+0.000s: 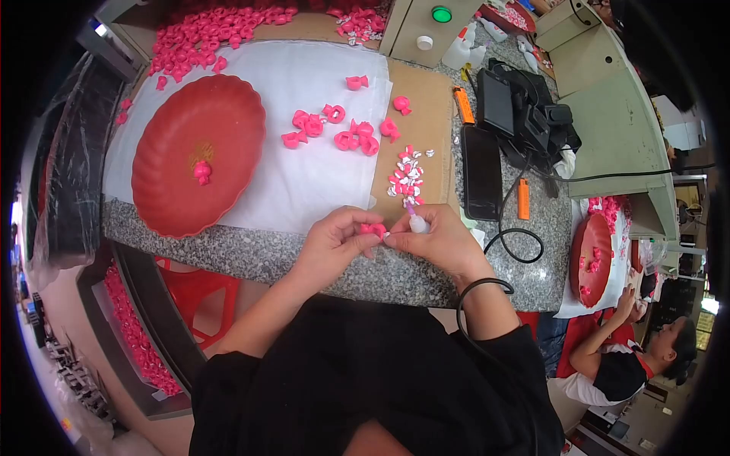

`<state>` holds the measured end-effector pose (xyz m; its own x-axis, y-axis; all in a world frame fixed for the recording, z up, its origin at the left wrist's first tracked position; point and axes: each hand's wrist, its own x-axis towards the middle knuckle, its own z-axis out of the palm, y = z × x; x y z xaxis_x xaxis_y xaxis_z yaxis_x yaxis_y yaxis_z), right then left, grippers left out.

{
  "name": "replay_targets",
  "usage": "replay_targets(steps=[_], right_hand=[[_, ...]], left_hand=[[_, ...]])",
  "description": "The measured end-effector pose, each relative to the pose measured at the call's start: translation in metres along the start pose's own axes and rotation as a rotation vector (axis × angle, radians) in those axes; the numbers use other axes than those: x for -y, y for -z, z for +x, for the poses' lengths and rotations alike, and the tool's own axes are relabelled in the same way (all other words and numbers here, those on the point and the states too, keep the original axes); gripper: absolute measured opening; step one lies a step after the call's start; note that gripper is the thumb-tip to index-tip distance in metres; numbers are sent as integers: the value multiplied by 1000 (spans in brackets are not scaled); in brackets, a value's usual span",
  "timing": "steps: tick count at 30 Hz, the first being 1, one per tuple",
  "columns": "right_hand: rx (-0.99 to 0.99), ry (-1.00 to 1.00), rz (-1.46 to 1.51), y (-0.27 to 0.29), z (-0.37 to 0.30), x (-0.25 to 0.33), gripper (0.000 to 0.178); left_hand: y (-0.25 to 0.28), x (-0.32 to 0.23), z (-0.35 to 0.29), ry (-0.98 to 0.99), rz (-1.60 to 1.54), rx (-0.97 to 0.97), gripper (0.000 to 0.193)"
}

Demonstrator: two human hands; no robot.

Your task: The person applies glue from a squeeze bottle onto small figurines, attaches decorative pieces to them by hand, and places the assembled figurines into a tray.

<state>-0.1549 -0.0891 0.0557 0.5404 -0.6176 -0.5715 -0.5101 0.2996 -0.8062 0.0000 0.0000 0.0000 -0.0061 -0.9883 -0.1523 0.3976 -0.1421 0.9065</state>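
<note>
two grips meet above the front edge of the speckled bench [243, 257]. the left grip [340, 237] is clamped on a pink piece [373, 229], partly covered by the fingers. the right grip [435, 239] pinches at that piece's right end, where a white speck is too small to make out, and also holds a small bottle [417, 223] with a purple tip, its base hidden by the hand. pink-and-white bits [406, 175] overlap beyond it. the upper edge cuts off a pink pile [205, 38].
</note>
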Motion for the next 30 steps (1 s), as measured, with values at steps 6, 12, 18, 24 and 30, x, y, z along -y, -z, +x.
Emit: replay_targets(steps=[6,12,18,24,30], right_hand=[[61,75,63,0,2,0,14],[55,56,279,-4,2,-6,17],[21,156,280,-12,5,-13,18],[73,75,722,-28,0,-20,20],[52,86,773,-35,2,-29,17]], left_hand=[[2,-4,1,76,-60,0,20],[2,-6,1,93,-96,38,18],[4,1,2,65,-186,40,18],[-3,-6,1,32,-246,2,19],[-6,-5,-3,51,-215,30,17]])
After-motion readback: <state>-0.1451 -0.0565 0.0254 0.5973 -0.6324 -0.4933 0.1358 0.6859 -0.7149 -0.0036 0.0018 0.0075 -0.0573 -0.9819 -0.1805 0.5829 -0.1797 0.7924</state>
